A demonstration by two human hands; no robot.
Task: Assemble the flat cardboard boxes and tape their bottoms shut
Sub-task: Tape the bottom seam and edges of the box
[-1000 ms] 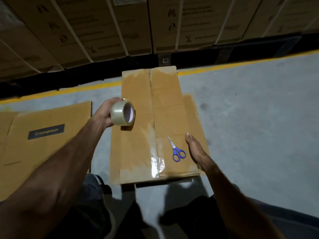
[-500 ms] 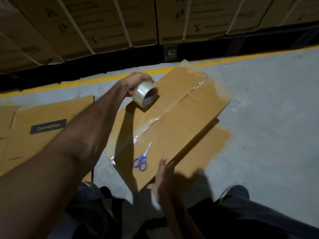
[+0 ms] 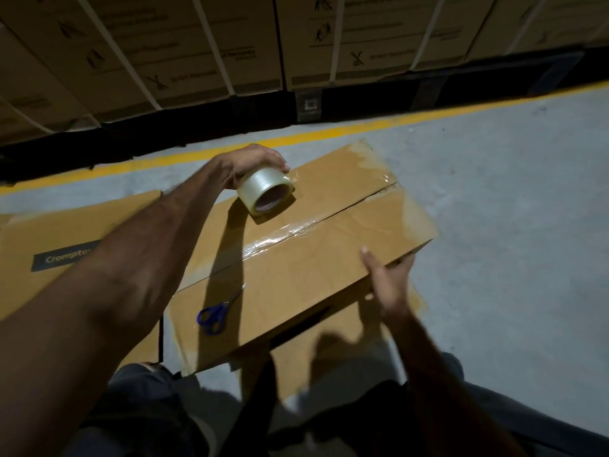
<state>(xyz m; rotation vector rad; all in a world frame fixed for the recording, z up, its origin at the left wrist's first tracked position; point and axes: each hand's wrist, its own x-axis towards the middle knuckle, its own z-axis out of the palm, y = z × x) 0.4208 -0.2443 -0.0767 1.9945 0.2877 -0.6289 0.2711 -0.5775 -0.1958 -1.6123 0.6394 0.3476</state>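
An assembled cardboard box [image 3: 316,265] stands on the floor in front of me, bottom flaps up, with clear tape shining along part of its centre seam. My left hand [image 3: 253,163] grips a roll of clear tape [image 3: 265,192] and holds it down on the box's far flap. My right hand [image 3: 387,278] grips the box's near right edge, thumb on top and fingers under the side. Blue-handled scissors [image 3: 216,313] lie on the near left part of the box top.
A flat cardboard box [image 3: 49,245] with a dark label lies on the floor to the left. Another flattened piece [image 3: 329,351] lies under the box near my legs. Strapped cartons [image 3: 197,54] line the back behind a yellow floor line [image 3: 362,130]. Grey floor [image 3: 510,225] spreads right.
The box has been turned clockwise, now lying diagonal to me. My left hand carried the tape roll forward and set it down on the far flap. My right hand shifted along the near edge to the right.
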